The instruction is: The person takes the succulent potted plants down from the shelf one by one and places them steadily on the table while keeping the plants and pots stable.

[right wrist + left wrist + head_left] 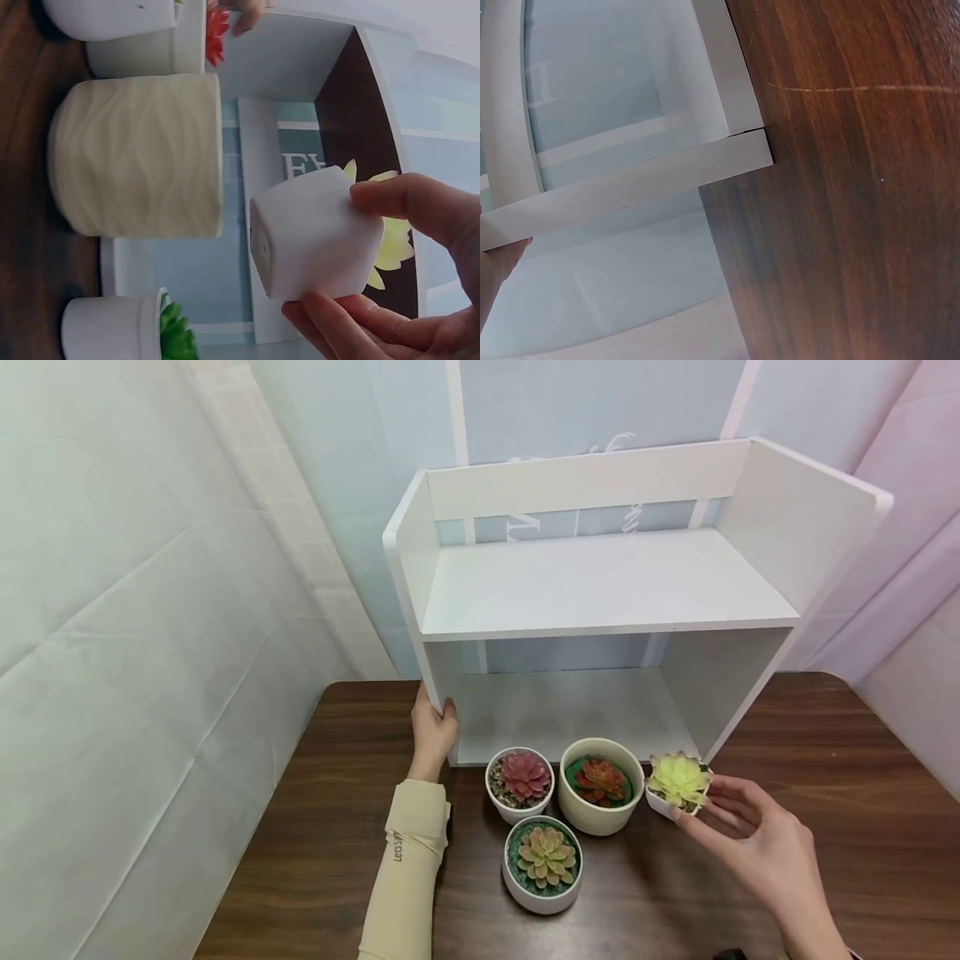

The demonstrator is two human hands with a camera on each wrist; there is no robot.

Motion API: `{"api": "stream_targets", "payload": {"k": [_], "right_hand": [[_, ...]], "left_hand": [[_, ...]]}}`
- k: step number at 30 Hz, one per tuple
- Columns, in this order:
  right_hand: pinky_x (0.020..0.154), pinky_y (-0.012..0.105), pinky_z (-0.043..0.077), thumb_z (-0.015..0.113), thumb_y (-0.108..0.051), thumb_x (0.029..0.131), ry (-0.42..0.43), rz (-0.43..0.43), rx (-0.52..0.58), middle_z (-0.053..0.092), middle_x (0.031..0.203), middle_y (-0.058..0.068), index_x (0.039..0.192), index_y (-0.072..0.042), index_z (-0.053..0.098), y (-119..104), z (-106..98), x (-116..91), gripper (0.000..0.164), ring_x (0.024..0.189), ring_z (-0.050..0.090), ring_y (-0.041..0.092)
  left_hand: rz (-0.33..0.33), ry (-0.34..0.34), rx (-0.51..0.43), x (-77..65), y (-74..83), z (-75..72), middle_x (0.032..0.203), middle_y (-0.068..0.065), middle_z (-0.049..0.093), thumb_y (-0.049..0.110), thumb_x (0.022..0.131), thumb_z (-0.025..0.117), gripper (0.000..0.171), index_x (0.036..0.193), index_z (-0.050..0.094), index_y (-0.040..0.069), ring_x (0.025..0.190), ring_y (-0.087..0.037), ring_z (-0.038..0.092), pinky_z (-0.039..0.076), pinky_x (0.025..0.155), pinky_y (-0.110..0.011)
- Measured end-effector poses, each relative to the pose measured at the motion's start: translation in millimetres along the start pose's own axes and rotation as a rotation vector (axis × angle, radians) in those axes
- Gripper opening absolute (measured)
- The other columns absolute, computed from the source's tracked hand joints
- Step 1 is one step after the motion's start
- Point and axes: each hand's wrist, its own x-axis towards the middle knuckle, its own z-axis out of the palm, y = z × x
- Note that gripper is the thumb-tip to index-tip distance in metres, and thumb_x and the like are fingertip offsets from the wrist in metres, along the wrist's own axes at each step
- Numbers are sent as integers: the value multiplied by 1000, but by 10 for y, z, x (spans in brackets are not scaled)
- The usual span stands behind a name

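My right hand (765, 835) pinches a small white square pot with a yellow-green succulent (678, 779), thumb on one side and fingers on the other. In the right wrist view this white pot (322, 232) is tilted and raised above the table. My left hand (435, 731) grips the left side panel of a white two-tier shelf (611, 581); the left wrist view shows only part of that hand (502, 262) at the panel. Before the shelf stand a pink succulent (525, 775), a red succulent in a cream pot (600, 818) and a pale orange-green succulent (547, 857).
A white pot with a green plant (176, 330) stands right of the cream pot in the right wrist view. The shelf stands on a dark wooden table (322, 827). Pale cloth (135, 610) hangs at the left, behind and at the right.
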Motion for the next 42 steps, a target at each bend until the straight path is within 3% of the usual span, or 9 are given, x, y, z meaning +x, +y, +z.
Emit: {"api": "stream_targets", "payload": {"k": [5, 8, 13, 22, 33, 42], "right_hand": [[72, -5, 29, 87, -29, 69, -3, -34, -13, 71, 90, -18, 117, -10, 62, 126, 12, -82, 57, 76, 53, -27], [69, -3, 33, 86, -33, 70, -34, -17, -41, 74, 97, 2, 118, -11, 61, 181, 24, -138, 58, 76, 53, -26], [63, 3, 44, 85, -33, 72, -88, -17, -35, 70, 107, 16, 119, -10, 60, 245, 92, -227, 58, 80, 55, -21], [63, 9, 50, 86, -21, 70, -105, -50, 8, 68, 106, 18, 111, -5, 63, 358, 267, -322, 50, 80, 59, -15], [65, 11, 52, 87, -26, 68, -159, 12, 0, 68, 108, 17, 112, -3, 63, 433, 405, -368, 55, 80, 58, -14], [70, 17, 54, 86, -30, 69, -243, 85, -22, 66, 112, 18, 117, -1, 60, 471, 459, -355, 62, 82, 66, -4]], "left_hand": [[-4, 5, 9, 1, 12, 7, 124, -35, 53, -17, 87, 44, 45, 131, 43, -14, 117, -53, 50, 43, 94, -64], [-11, 6, 16, -1, 20, 7, 124, -34, 54, -18, 87, 44, 45, 131, 43, -14, 117, -51, 51, 43, 94, -63], [-20, 10, 20, -2, 17, 3, 123, -34, 54, -17, 87, 44, 45, 132, 44, -12, 117, -50, 51, 43, 95, -62], [-25, 5, 8, -5, 29, -7, 124, -35, 53, -17, 87, 44, 45, 132, 44, -12, 118, -53, 50, 42, 95, -63], [-27, 7, -1, -9, 2, -1, 125, -33, 53, -17, 87, 44, 47, 133, 43, -11, 119, -47, 51, 43, 96, -61], [-18, 8, 4, -8, 2, 2, 125, -34, 53, -17, 87, 44, 46, 133, 44, -11, 119, -48, 51, 43, 96, -61]]}}
